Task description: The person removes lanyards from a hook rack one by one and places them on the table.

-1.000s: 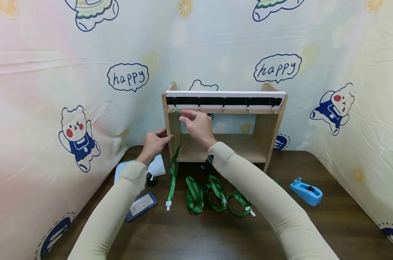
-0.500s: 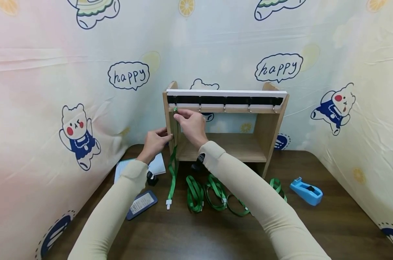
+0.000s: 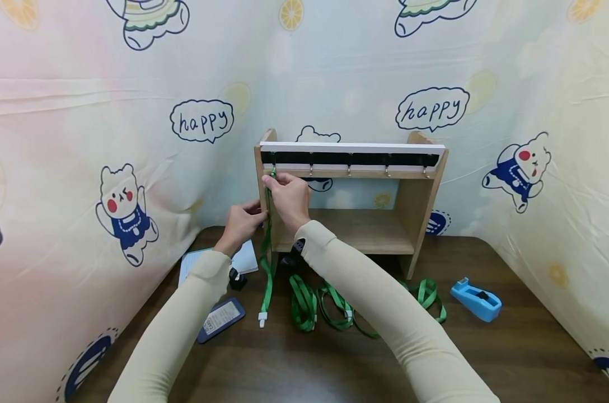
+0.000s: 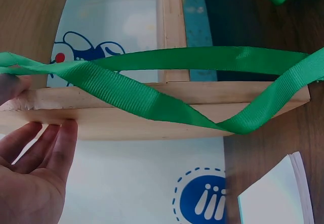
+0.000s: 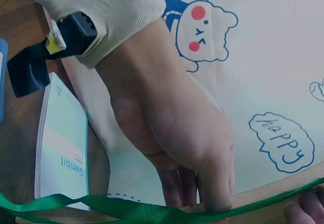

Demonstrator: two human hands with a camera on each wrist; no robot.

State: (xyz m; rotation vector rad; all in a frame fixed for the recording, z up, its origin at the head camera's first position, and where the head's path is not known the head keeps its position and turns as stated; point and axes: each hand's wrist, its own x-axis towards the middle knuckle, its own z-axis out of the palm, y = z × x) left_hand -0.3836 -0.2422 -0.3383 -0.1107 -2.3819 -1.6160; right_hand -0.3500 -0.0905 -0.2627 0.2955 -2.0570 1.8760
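A green lanyard (image 3: 265, 263) hangs from the leftmost hook of a wooden shelf (image 3: 355, 229), its white clip (image 3: 262, 317) low over the table. My right hand (image 3: 290, 198) pinches the strap just below that hook; its fingertips show at the lower right corner of the right wrist view. My left hand (image 3: 241, 225) grips the shelf's left side panel (image 4: 126, 120), thumb on one side and fingers on the other. In the left wrist view the strap (image 4: 152, 102) runs twisted past that panel. Whether the left thumb touches the strap, I cannot tell.
Several coiled green lanyards (image 3: 303, 302) lie before the shelf, some partly behind the right sleeve. A blue tape dispenser (image 3: 476, 300) stands to the right. On the left are a blue card holder (image 3: 221, 320) and a notebook (image 3: 245, 257). More metal hooks (image 3: 349, 169) line the shelf's top rail.
My right hand has moved left and slightly down from beside the strap, and its fingers have closed on the lanyard under the hook. The left hand keeps its hold on the panel.
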